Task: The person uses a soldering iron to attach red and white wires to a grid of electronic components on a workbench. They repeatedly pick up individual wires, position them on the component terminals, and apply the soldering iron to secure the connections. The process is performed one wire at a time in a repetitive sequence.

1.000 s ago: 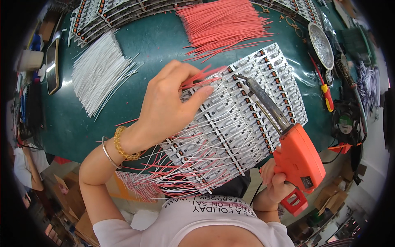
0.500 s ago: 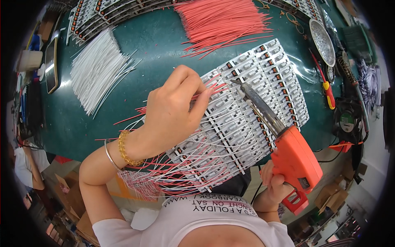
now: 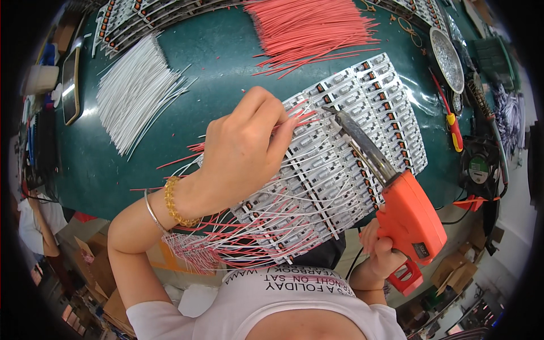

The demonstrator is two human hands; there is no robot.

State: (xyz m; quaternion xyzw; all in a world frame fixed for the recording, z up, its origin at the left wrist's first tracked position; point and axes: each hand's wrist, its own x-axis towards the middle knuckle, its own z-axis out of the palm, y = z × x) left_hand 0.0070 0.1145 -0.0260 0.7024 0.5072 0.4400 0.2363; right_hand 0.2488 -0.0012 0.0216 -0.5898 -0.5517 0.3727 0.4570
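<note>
My left hand [image 3: 241, 153] is closed in a pinch above a panel of small circuit boards [image 3: 391, 107], with a few short red wires [image 3: 305, 116] at its fingertips. In my right hand [image 3: 381, 258] is a red soldering gun [image 3: 416, 218], gripped by its handle. Its dark tip points up and left, just right of the pinched wires; whether it touches a board cannot be made out. Many white and red wires [image 3: 266, 232] trail off the panel's left and near side. My left fingers partly hide the wire ends.
A white wire pile [image 3: 136, 96] lies at the left of the green table [image 3: 209, 73], a red wire pile [image 3: 311, 31] at the back. To the right are a metal dish [image 3: 446, 59] and a red-yellow screwdriver [image 3: 453, 127]. More board panels [image 3: 147, 22] stand along the back.
The soldering gun has shifted slightly to the right, its tip still near the wires. My left hand keeps its pinch, its fingertips a little farther right.
</note>
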